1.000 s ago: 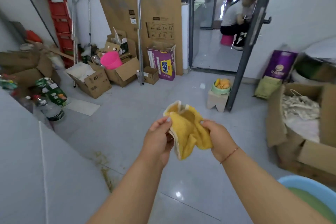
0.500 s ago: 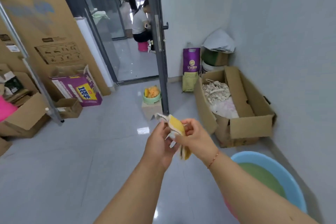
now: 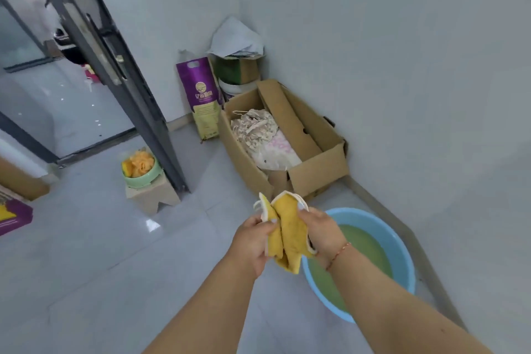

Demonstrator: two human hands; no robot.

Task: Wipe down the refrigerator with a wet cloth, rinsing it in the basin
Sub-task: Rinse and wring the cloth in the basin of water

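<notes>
Glossy pale floor tiles (image 3: 86, 253) carry, at left, a mint-green round bowl (image 3: 140, 175) heaped with orange pieces on a small beige stool (image 3: 152, 195). The left hand (image 3: 253, 241) pinches one fold of the fuzzy yellow cloth with a white hem (image 3: 288, 234), fingers curled; the right hand (image 3: 323, 231) grips the other fold. Behind stands an open brown cardboard box (image 3: 316, 175). Just right of the cloth, a round blue plastic basin (image 3: 402, 256) holds greenish water.
</notes>
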